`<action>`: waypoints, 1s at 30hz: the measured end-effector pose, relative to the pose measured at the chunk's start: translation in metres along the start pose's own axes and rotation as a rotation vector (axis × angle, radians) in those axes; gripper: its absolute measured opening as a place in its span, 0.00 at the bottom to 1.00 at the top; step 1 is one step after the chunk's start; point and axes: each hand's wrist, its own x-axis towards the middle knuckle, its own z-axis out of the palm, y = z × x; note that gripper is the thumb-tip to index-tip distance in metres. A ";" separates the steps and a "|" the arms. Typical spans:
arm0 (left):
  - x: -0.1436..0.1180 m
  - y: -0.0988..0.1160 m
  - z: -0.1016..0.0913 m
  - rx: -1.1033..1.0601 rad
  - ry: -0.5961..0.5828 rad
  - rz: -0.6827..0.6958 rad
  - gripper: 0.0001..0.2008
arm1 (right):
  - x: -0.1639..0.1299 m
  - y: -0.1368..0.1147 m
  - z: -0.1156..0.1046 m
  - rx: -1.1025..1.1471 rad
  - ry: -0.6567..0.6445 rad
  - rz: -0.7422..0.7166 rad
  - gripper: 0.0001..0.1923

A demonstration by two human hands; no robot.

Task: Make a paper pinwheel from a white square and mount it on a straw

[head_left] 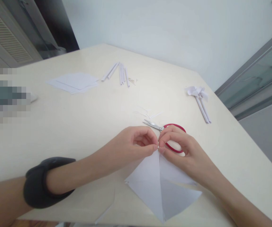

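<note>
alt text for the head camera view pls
Left hand and right hand pinch the top corner of a folded white paper sheet on a cream table. Red-handled scissors lie just behind, rolled white paper sticks farther back.

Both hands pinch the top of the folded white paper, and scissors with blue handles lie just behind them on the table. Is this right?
Not quite: the head view shows the scissors have red handles, not blue. The rest holds: the left hand and right hand pinch the top of the folded white paper.

A plain white folded paper sheet lies on the pale cream tabletop near red-handled, silver-bladed scissors, white rolled paper sticks and a dark grey wristband.
</note>
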 end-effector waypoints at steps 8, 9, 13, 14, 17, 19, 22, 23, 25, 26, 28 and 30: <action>0.001 0.001 -0.001 0.018 -0.021 -0.054 0.01 | 0.000 0.000 -0.001 -0.015 0.014 0.005 0.06; 0.002 0.000 -0.001 0.026 -0.024 -0.062 0.01 | 0.000 0.001 -0.001 -0.014 0.023 0.005 0.06; 0.002 -0.003 0.000 0.020 -0.056 -0.091 0.04 | -0.001 0.003 -0.001 0.007 0.077 -0.001 0.06; 0.002 -0.003 0.000 0.015 -0.067 -0.089 0.05 | -0.001 0.004 -0.001 0.019 0.088 -0.007 0.06; 0.002 -0.002 -0.001 0.017 -0.059 -0.065 0.06 | 0.000 0.005 -0.001 0.068 0.120 -0.018 0.05; 0.002 0.001 -0.002 0.029 -0.034 -0.052 0.06 | 0.000 0.007 -0.002 0.118 0.140 0.018 0.03; 0.002 0.006 -0.004 0.077 0.019 -0.051 0.06 | 0.001 0.009 -0.004 0.217 0.155 0.169 0.05; 0.002 0.007 -0.005 0.082 0.031 -0.050 0.06 | 0.001 0.010 -0.005 0.243 0.143 0.222 0.08; 0.002 0.006 -0.006 0.061 0.036 -0.035 0.07 | 0.002 0.012 -0.007 0.283 0.077 0.291 0.11; 0.002 0.005 -0.007 0.041 0.037 -0.020 0.07 | 0.003 0.012 -0.007 0.305 0.040 0.302 0.12; 0.002 0.001 -0.008 0.009 0.050 0.006 0.08 | 0.004 0.012 -0.008 0.367 -0.027 0.311 0.13; 0.003 -0.001 -0.009 -0.005 0.070 0.012 0.09 | 0.006 0.011 -0.009 0.436 -0.070 0.313 0.12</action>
